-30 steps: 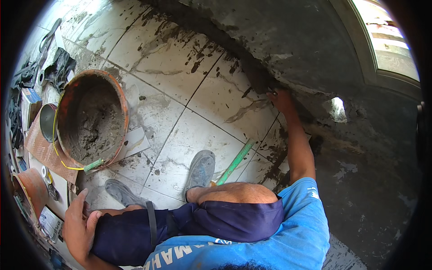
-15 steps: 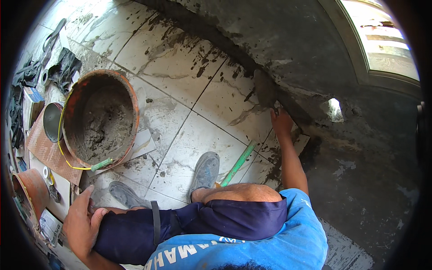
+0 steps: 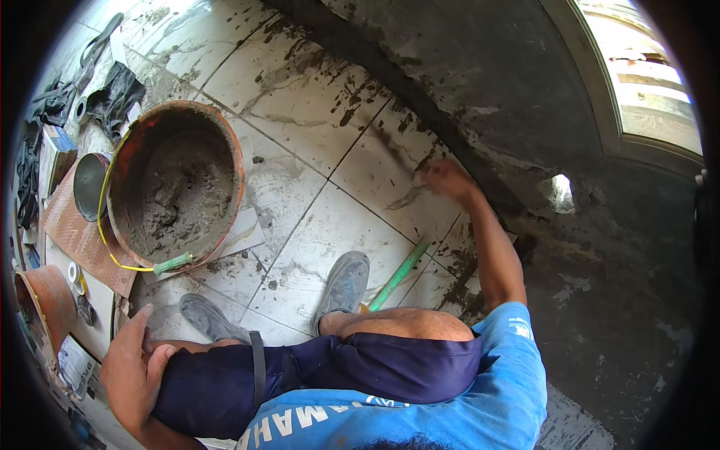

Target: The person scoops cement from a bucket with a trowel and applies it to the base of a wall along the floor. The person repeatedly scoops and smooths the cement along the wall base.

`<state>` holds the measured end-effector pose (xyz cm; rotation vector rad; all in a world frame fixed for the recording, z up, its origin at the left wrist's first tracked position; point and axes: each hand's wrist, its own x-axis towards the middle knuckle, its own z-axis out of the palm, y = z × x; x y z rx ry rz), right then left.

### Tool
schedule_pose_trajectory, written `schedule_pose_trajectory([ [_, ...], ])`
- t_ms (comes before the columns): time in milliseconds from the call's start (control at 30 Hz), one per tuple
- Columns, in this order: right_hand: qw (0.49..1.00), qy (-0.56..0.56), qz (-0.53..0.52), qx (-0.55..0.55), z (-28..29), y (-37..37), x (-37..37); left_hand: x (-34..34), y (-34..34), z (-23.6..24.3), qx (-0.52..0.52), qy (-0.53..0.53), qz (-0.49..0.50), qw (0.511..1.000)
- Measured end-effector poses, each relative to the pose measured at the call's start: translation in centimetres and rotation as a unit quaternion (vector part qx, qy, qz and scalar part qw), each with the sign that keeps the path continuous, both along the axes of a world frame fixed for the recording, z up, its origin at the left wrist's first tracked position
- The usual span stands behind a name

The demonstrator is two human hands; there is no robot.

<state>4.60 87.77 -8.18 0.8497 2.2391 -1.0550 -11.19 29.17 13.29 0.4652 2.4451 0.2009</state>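
Note:
My right hand is closed on the handle of a trowel, just above the white floor tiles near the foot of the wall. The trowel's blade is smeared by motion and looks like a thin dark streak, pointing away to the upper left. A band of wet grey mortar runs along the corner where wall and tiles meet. My left hand rests at my left knee, thumb and fingers apart, holding nothing. Ahead of it stands an orange bucket partly filled with grey mortar, its yellow handle with a green grip hanging down the near side.
A green tube lies on the tiles beside my right shoe. Left of the bucket are a small round container, black cloth or bags and a second orange bucket. The grey wall has a hole and a window frame.
My right hand has moved left with the trowel, away from the wall's foot, and the blade has swung out over the tiles. My left hand stays at the knee.

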Motion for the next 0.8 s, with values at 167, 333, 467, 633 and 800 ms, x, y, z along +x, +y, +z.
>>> schedule_pose_trajectory([
  [167,0.975,0.003,-0.024,0.221,5.5,2.8,-0.8,0.7,0.2,1.2,0.010,0.052,-0.033,0.998],
  [333,0.939,-0.040,0.052,0.336,3.3,1.5,2.3,0.2,-0.2,0.3,0.025,0.026,-0.031,0.999],
  [467,0.923,-0.038,0.064,0.377,0.3,0.1,3.8,-0.8,-0.9,-0.3,0.070,-0.044,-0.012,0.996],
  [633,0.876,-0.069,0.099,0.468,6.1,0.5,6.9,-0.5,-1.9,-0.2,0.125,-0.047,-0.013,0.991],
  [800,0.834,-0.163,0.091,0.519,9.0,3.3,5.9,-1.6,-1.0,1.4,0.123,-0.053,-0.125,0.983],
])
